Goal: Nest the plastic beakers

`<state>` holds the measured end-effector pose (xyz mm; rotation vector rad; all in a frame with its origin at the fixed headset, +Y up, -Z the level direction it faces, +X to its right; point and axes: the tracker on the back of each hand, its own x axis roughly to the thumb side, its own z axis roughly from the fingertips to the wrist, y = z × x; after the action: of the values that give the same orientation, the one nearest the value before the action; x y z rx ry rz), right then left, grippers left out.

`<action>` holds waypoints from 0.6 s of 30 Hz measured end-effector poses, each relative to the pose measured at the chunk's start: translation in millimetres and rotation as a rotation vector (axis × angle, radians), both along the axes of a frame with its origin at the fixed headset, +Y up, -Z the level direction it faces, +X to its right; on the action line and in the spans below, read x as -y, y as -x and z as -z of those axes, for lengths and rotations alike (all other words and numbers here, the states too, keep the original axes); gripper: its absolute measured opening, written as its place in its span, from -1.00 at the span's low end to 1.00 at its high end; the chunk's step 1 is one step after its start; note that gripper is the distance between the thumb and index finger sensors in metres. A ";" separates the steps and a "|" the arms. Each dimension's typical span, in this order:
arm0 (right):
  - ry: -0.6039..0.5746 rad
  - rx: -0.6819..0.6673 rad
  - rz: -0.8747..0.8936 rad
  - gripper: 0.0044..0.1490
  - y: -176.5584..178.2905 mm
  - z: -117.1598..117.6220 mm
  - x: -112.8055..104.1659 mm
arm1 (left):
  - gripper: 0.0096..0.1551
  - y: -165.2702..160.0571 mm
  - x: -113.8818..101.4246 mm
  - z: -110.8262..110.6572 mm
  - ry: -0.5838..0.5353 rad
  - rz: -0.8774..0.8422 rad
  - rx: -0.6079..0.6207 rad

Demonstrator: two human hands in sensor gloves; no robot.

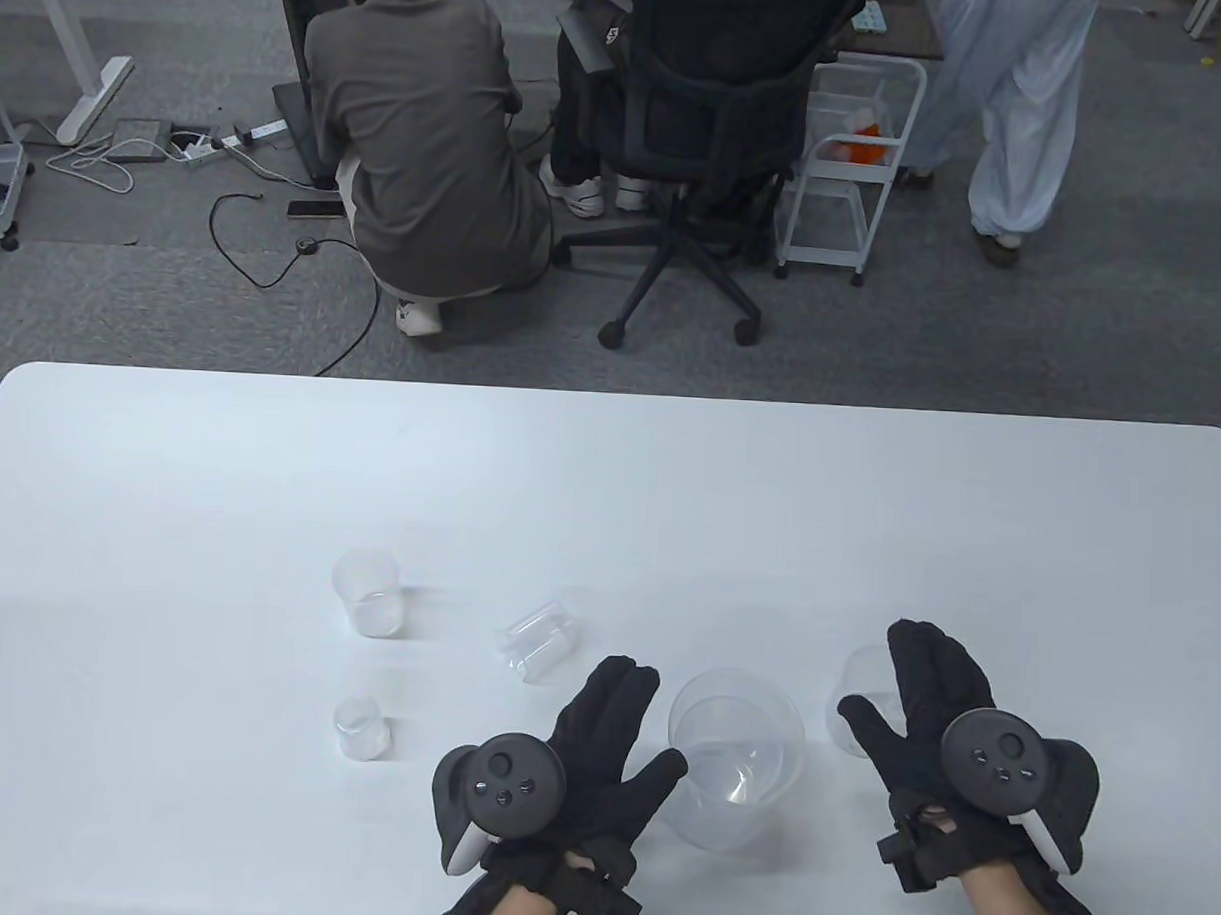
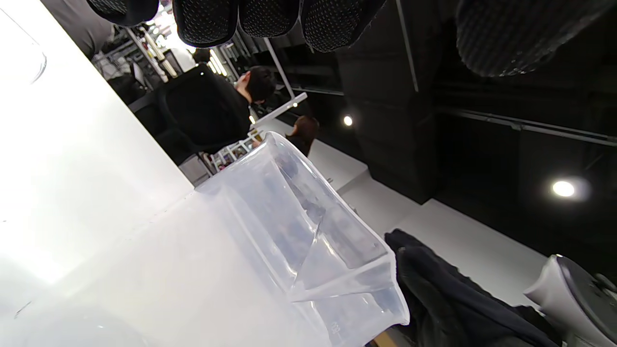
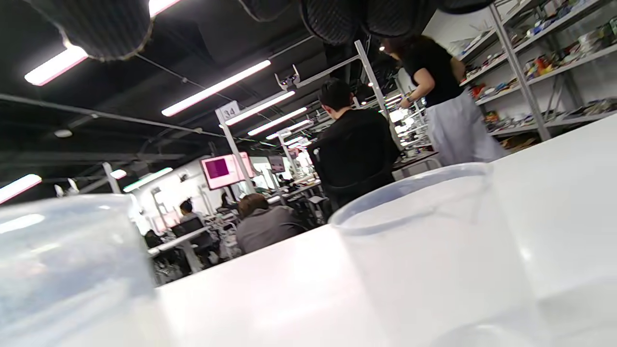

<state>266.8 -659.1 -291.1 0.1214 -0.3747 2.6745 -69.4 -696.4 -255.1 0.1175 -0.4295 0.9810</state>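
The white bench (image 1: 609, 497) carries five clear plastic beakers, all translucent and colourless, none holding any visible contents.

1. The largest beaker (image 1: 735, 757) stands upright near the front edge, between the two hands. In the left wrist view its pouring spout (image 2: 308, 270) and clear wall show at close range.
2. The second beaker (image 1: 867, 702) stands upright to its right, partly hidden behind the right hand (image 1: 946, 734).
3. The medium beaker (image 1: 368, 592) stands upright, farther back and to the left.
4. The tipped beaker (image 1: 537, 639) lies on its side, near the middle.
5. The smallest beaker (image 1: 362, 727) stands at the front left.

The left hand (image 1: 575, 766) lies just beside the largest beaker, fingers (image 1: 617, 693) extended and spread, holding nothing. The right hand reaches at the second beaker, fingers extended; whether they grip it cannot be told.
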 end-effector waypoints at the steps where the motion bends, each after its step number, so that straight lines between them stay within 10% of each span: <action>1: 0.007 0.013 -0.022 0.05 0.6 4.6 1.2 | -0.03 0.8 -0.2 -0.1 -0.001 0.001 -0.002; 18: 0.273 0.121 -0.212 0.09 12.2 52.2 69.0 | -0.04 -4.1 4.5 -3.8 -0.015 0.035 0.013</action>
<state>254.6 -728.1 -343.3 -0.0884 -0.0310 2.9206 -65.3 -700.8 -251.3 0.1169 -0.4498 0.9449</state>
